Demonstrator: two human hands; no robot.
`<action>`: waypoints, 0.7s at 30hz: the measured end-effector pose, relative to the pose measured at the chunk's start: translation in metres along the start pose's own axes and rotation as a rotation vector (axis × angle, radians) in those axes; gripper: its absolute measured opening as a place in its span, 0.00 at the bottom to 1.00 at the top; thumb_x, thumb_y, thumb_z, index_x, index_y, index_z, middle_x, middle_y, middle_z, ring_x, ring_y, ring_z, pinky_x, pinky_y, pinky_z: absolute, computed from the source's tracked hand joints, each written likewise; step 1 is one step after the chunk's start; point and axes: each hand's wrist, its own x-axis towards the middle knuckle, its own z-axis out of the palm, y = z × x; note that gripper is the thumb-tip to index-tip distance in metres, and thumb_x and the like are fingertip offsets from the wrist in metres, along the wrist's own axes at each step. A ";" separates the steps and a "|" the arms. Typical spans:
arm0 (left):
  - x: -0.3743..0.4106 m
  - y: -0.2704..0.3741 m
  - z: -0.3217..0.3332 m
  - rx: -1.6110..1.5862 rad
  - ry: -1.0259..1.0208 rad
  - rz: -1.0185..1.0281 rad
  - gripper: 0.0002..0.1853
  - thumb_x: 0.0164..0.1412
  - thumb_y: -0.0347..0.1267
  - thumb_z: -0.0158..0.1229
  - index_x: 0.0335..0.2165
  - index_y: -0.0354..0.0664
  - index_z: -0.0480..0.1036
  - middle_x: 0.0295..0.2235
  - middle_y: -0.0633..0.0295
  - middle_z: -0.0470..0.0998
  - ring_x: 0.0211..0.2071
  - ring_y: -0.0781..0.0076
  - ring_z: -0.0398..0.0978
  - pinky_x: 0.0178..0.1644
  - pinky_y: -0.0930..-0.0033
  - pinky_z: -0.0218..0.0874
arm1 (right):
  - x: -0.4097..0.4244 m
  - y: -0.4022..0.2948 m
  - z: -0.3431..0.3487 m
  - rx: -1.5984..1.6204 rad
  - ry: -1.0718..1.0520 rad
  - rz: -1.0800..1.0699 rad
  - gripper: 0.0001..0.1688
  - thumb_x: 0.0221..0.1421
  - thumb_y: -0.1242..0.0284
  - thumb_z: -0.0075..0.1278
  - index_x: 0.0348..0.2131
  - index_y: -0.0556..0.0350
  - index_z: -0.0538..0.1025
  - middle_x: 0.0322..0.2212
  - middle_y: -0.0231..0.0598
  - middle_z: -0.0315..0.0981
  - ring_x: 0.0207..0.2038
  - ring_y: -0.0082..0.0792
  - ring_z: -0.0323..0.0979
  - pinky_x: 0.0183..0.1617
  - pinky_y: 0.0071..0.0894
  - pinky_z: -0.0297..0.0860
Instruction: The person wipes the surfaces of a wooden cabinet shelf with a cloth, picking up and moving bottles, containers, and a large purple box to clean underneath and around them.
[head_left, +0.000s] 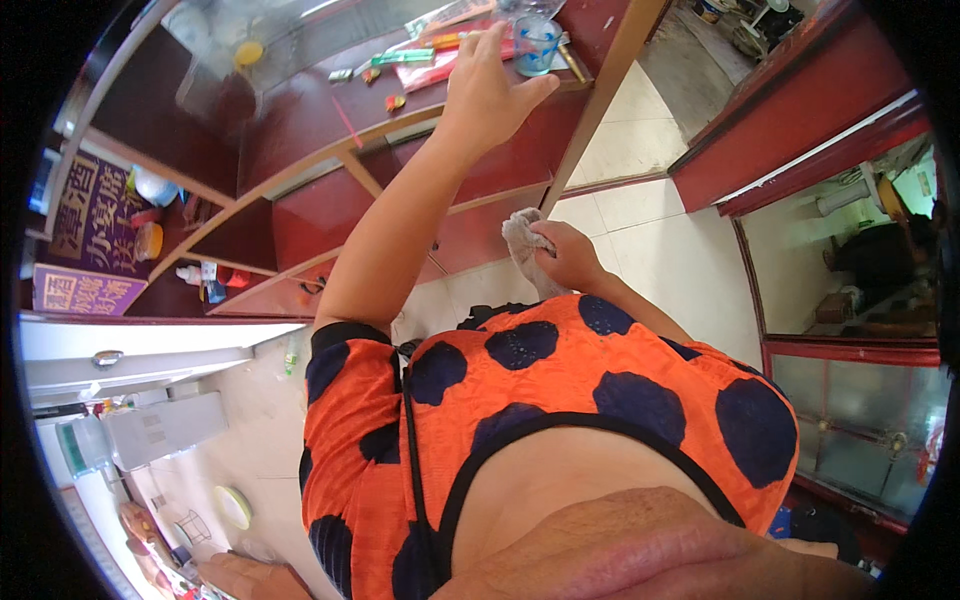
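Observation:
My left hand (487, 97) is raised over the front of a dark red cabinet shelf (300, 142), fingers up and thumb spread away, with nothing seen in it. Just right of its fingers stands a clear drinking glass (534, 56) with blue markings. Beside and behind that hand lie a red-and-white plastic packet (424, 75), a green-and-white item (403, 56) and small red-and-yellow pieces (394, 102). Lower down, before my chest, my right hand (571, 256) grips a grey cloth (521, 236), part of which hangs below the fist.
Lower compartments hold jars (148, 241) and small bottles (191, 274). Purple signs (90, 291) bearing writing stand at the cabinet's left. A red-framed glass cabinet (847, 349) rises on the right. Pale floor tiles (667, 262) lie between. A round object (232, 507) rests on the floor at lower left.

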 end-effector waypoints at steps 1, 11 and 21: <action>0.008 -0.002 0.010 -0.002 0.010 -0.041 0.40 0.41 0.42 0.68 0.49 0.31 0.61 0.44 0.46 0.68 0.46 0.54 0.67 0.49 0.60 0.60 | 0.001 0.006 -0.002 0.008 0.010 0.007 0.15 0.44 0.70 0.49 0.36 0.52 0.72 0.33 0.45 0.72 0.38 0.48 0.70 0.40 0.41 0.67; 0.028 -0.023 0.038 0.079 0.043 -0.229 0.44 0.36 0.42 0.71 0.48 0.28 0.60 0.46 0.43 0.65 0.42 0.54 0.70 0.46 0.61 0.62 | 0.030 0.035 -0.021 0.079 -0.017 0.055 0.28 0.42 0.76 0.47 0.48 0.55 0.68 0.40 0.49 0.71 0.43 0.46 0.70 0.46 0.36 0.67; 0.045 -0.009 0.032 -0.045 0.070 -0.073 0.57 0.33 0.38 0.72 0.57 0.34 0.45 0.53 0.40 0.53 0.54 0.43 0.53 0.57 0.56 0.49 | 0.131 -0.081 -0.144 0.403 0.223 -0.147 0.45 0.40 0.76 0.48 0.59 0.46 0.52 0.41 0.46 0.71 0.43 0.42 0.71 0.46 0.32 0.67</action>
